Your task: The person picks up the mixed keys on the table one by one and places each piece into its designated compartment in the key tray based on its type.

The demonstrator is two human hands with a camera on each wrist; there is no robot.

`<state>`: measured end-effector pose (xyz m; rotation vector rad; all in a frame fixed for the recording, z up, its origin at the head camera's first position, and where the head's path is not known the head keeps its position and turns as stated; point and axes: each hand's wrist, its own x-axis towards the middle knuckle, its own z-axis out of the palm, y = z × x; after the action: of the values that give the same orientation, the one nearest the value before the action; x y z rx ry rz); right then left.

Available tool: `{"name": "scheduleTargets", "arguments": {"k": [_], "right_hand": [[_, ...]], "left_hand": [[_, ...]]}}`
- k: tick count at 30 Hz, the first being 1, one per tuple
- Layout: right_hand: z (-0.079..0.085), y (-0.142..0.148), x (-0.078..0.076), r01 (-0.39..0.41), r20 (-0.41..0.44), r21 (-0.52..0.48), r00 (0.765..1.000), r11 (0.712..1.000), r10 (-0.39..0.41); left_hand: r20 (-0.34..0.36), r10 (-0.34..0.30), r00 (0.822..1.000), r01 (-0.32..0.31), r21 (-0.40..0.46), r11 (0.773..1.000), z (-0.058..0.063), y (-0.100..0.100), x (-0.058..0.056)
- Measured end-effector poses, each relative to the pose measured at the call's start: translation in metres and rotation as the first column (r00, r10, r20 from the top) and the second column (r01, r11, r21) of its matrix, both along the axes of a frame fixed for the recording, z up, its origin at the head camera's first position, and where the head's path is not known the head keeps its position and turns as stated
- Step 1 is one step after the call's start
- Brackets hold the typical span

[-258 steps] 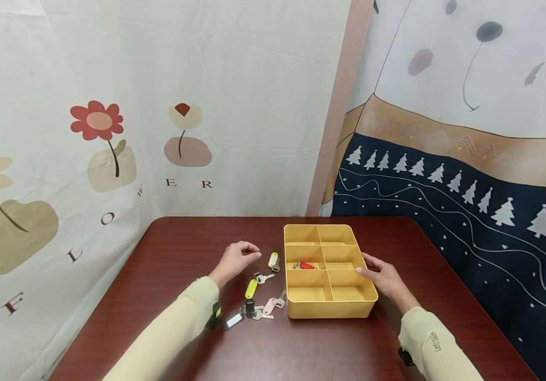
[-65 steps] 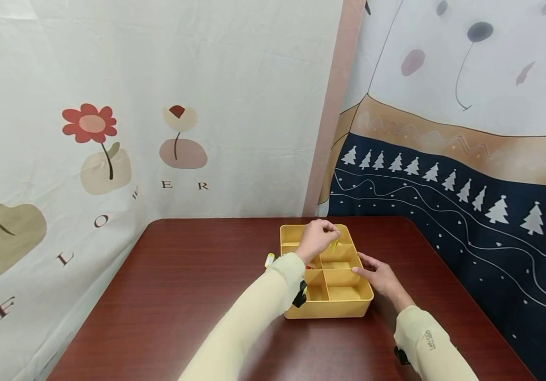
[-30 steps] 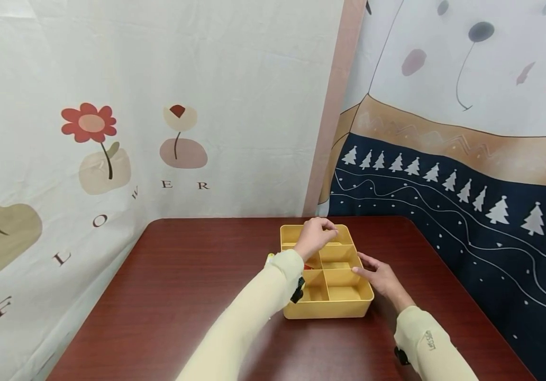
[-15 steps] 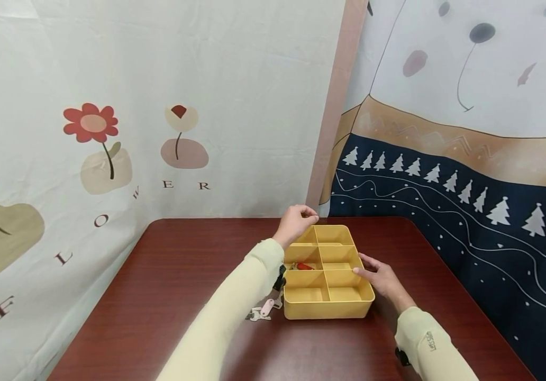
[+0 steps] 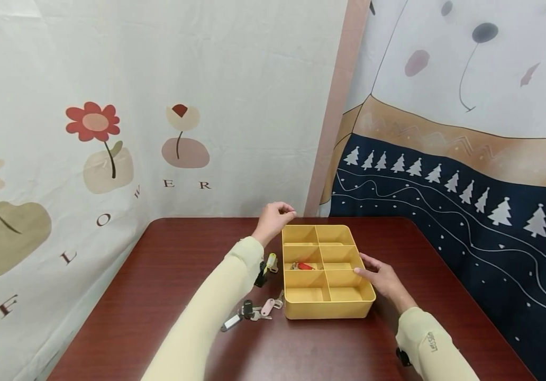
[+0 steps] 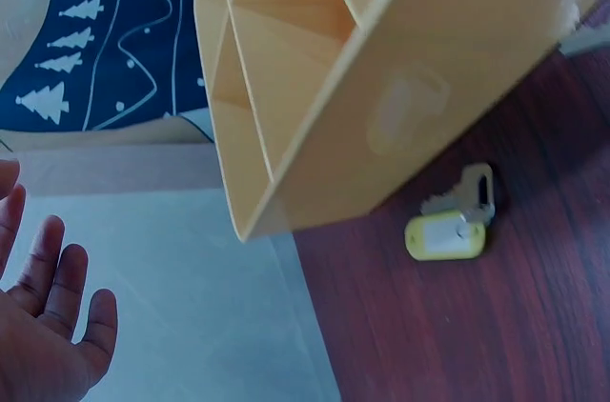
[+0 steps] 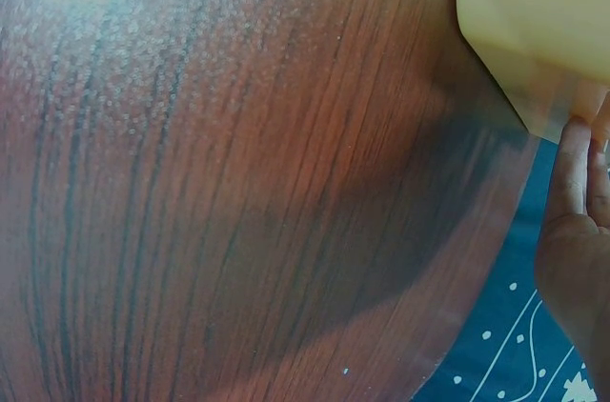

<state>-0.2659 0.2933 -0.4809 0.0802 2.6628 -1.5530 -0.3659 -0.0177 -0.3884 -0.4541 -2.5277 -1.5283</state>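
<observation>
A yellow box (image 5: 327,310) with several compartments stands on the table. My left hand (image 5: 274,219) hovers just off its back left corner, holding nothing that shows. In the left wrist view its fingers (image 6: 69,290) are loosely bent and apart. My right hand (image 5: 382,275) holds the box's right side, thumb over the rim and fingers along the outer wall. A red key tag (image 5: 305,266) with a key lies in the middle left compartment. Beside the box's left wall is a key with a yellow tag (image 6: 445,235). The back right compartment's floor is mostly hidden by its walls.
Left of the box's front lie a pink key tag (image 5: 267,307), a dark key tag with a white label (image 5: 231,321) and several keys, close together. The dark red table (image 5: 168,254) ends at the back against a hanging cloth (image 5: 254,185).
My left hand held a yellow-tagged key over the back right compartment, then dipped there. It has since come away leftward, with no tag visible in its fingers. The right hand keeps its hold.
</observation>
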Motion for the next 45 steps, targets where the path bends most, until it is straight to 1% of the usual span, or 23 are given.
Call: {"name": "scheduleTargets", "arguments": {"k": [5,10,15,19,24,30,33,36,39,45], "right_hand": [[0.000,0.000,0.001,-0.002,0.001,-0.004,1.000,1.000,0.002],[0.000,0.000,0.001,0.000,0.003,-0.011,1.000,1.000,0.000],[0.000,0.000,0.001,0.006,0.006,-0.019,1.000,1.000,-0.005],[0.001,-0.001,0.002,0.006,0.010,-0.029,1.000,1.000,-0.005],[0.001,-0.001,0.001,0.004,0.005,-0.022,1.000,1.000,-0.004],[0.000,-0.002,0.000,0.011,0.007,-0.018,1.000,1.000,-0.011],[-0.001,-0.002,0.000,0.017,0.005,-0.021,1.000,1.000,-0.017],[-0.002,-0.001,0.000,0.016,-0.004,-0.019,1.000,1.000,-0.016],[-0.002,0.000,-0.001,0.015,-0.011,-0.019,1.000,1.000,-0.015],[-0.002,-0.001,-0.001,0.015,-0.003,-0.011,1.000,1.000,-0.015]], "left_hand": [[0.007,0.026,1.000,-0.025,-0.018,1.000,-0.006,-0.013,0.000],[0.012,0.046,0.999,-0.045,-0.037,0.998,-0.015,-0.026,0.000],[0.047,0.055,0.997,-0.052,-0.048,0.997,-0.026,-0.042,0.002],[0.052,0.058,0.997,-0.055,-0.071,0.996,-0.037,-0.054,0.001],[0.079,0.038,0.996,-0.032,-0.083,0.996,-0.048,-0.066,0.003],[0.104,0.033,0.994,-0.021,-0.112,0.994,-0.062,-0.074,0.006],[0.124,0.028,0.992,-0.012,-0.133,0.991,-0.071,-0.076,0.008],[0.146,0.011,0.989,0.011,-0.152,0.988,-0.078,-0.077,0.011],[0.147,-0.007,0.989,0.033,-0.176,0.984,-0.085,-0.077,0.012],[0.179,-0.053,0.982,0.084,-0.169,0.982,-0.096,-0.077,0.014]]}}
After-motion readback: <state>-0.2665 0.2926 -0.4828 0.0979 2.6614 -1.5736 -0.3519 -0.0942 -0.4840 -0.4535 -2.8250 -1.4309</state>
